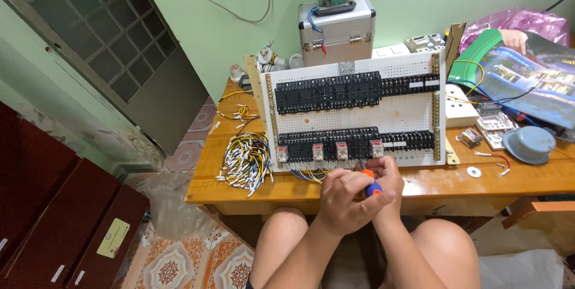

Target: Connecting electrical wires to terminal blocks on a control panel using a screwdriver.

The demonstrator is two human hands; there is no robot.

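1. Left hand (342, 199) and right hand (388, 176) are pressed together at the bottom edge of the white board (413, 109). Both are curled narrow around a screwdriver (371, 186) with an orange and blue handle; its tip is hidden, so which terminal it meets cannot be told.
2. Just above the hands, the board's lower black terminal row (359, 140) carries four clear relays (317, 152); the stretch to their right looks unfilled.
3. Yellow and blue wires (308, 174) hang from under that row, left of the hands. Judged from this, a few leads are fitted.
4. The board's upper black row (329, 92) shows no wires or relays: seemingly untouched.
5. Left of the board, a loose bundle of cut wires (245, 162) lies on the wooden table (539, 175), so most wiring seems left.
6. Right of the board: a grey round cap (529, 144) and a washer (474, 172).
7. Behind the board: a metal case (337, 28).
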